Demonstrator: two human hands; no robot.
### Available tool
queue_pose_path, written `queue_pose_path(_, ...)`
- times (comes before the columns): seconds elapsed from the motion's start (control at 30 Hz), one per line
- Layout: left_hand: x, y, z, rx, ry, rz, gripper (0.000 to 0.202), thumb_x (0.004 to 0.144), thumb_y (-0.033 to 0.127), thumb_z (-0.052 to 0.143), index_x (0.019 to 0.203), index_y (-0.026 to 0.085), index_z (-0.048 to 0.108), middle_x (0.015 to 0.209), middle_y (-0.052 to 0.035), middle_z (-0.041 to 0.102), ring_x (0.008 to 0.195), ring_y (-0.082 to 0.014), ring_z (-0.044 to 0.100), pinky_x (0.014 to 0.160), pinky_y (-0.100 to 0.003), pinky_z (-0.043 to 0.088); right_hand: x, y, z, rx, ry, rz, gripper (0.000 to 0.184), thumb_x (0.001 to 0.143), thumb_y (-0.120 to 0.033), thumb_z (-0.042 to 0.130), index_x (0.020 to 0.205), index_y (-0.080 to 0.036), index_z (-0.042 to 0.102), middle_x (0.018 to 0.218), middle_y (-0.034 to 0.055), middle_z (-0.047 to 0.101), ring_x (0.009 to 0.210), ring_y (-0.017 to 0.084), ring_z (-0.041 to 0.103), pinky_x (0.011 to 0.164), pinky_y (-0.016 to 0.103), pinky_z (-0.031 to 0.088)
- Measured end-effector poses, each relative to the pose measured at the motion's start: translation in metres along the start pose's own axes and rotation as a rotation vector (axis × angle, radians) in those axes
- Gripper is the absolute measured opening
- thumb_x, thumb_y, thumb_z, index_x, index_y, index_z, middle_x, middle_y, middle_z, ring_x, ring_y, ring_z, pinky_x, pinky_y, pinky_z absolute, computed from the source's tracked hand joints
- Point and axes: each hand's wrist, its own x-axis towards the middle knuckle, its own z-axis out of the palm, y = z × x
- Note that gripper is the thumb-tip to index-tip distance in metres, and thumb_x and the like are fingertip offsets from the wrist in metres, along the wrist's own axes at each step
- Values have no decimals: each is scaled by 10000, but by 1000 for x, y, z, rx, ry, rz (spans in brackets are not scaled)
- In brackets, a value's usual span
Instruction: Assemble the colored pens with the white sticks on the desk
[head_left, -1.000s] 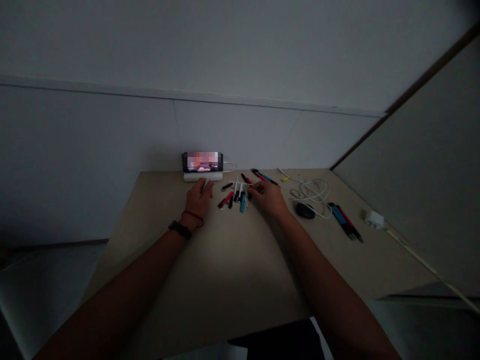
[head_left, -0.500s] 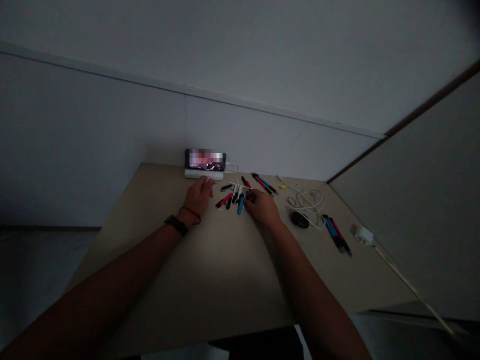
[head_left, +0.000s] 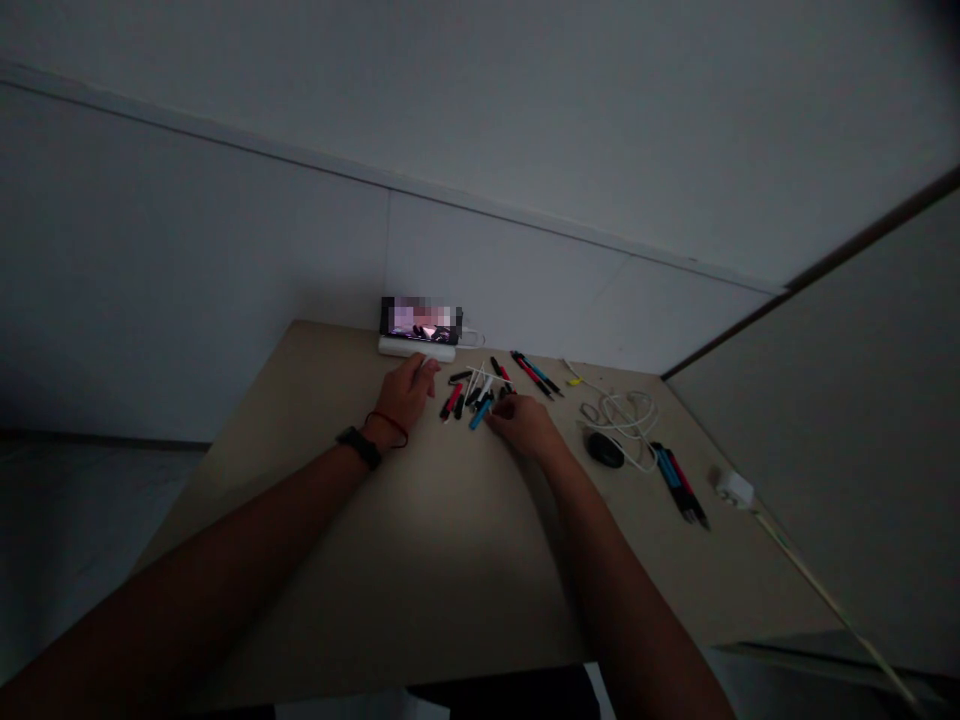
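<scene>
A scatter of pen parts (head_left: 472,395), black, red, white and one blue barrel (head_left: 480,410), lies on the beige table (head_left: 450,560) between my two hands. My left hand (head_left: 409,392) rests flat just left of the pile, fingers stretched toward a white power bank (head_left: 416,348); a black watch and a red string are on its wrist. My right hand (head_left: 521,420) lies at the right side of the pile with fingers curled against a small dark piece; the dim light hides whether it grips it.
A lit phone (head_left: 421,320) leans on the power bank at the wall. Two assembled pens (head_left: 534,372), a coiled white cable (head_left: 621,412), a black mouse (head_left: 604,449), more pens (head_left: 679,482) and a white charger (head_left: 733,488) lie to the right.
The camera has tilted and shifted, so the table sits lower right in view. My right hand has drawn slightly toward the blue barrel. My left hand stays beside the pile.
</scene>
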Motion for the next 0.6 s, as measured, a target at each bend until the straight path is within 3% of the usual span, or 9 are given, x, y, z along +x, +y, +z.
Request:
queue_pose_path(0.47, -1, -2, 0, 43, -30, 1, 377, 989, 458, 410, 785, 212, 610, 601, 11, 606, 583, -154, 574, 607, -272, 418, -4, 13, -11, -238, -62, 37, 143, 786, -143, 615, 776, -174, 755, 840, 125, 756, 793, 229, 702, 660, 278, 440)
queue_pose_path(0.6, -1, -2, 0, 60, -30, -1, 372, 988, 458, 408, 805, 212, 618, 613, 6, 623, 594, -159, 584, 607, -274, 417, -1, 17, -9, -235, 33, 38, 155, 830, -148, 585, 836, -175, 737, 884, 146, 756, 821, 235, 702, 676, 284, 449)
